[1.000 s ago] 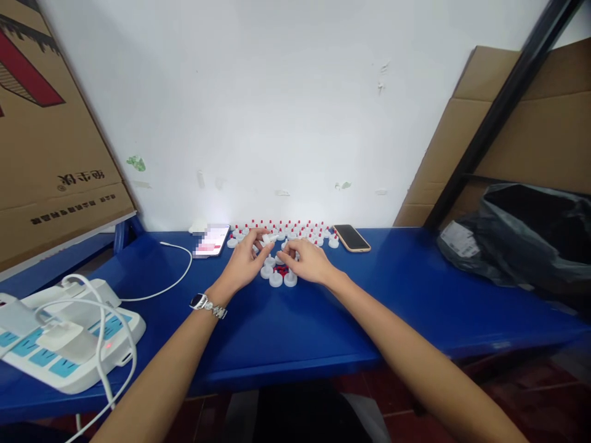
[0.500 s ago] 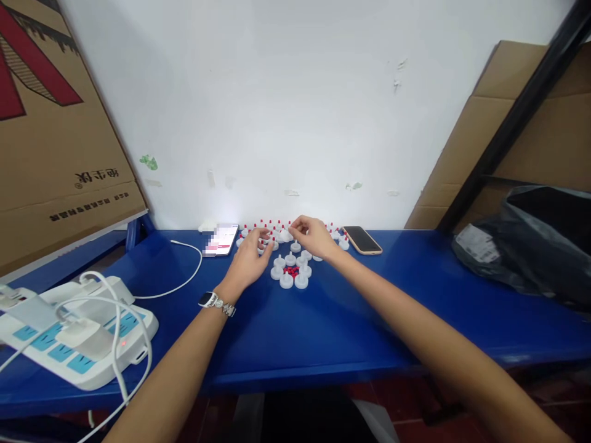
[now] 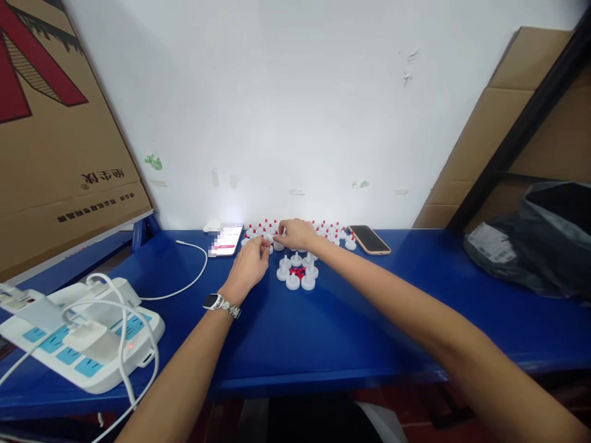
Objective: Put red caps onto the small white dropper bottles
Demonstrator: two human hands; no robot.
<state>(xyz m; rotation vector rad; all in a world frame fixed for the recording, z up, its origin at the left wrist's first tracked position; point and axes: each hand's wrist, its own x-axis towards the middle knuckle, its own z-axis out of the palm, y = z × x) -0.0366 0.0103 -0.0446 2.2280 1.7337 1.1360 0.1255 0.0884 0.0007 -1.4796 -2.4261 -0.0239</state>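
White caps (image 3: pixel 295 271) with red tips sat on the blue table (image 3: pixel 351 320) at the centre of the frame, in a small cluster ringing loose red pieces (image 3: pixel 296 271), just right of my left hand (image 3: pixel 249 266). More capped ones (image 3: pixel 323 231) lined the wall above. My left hand curled loosely, fingertips meeting my right hand (image 3: pixel 295 234) over the rows; I could not tell what they pinched. A lit phone (image 3: pixel 225 240) lay left, a dark phone (image 3: pixel 369 239) right.
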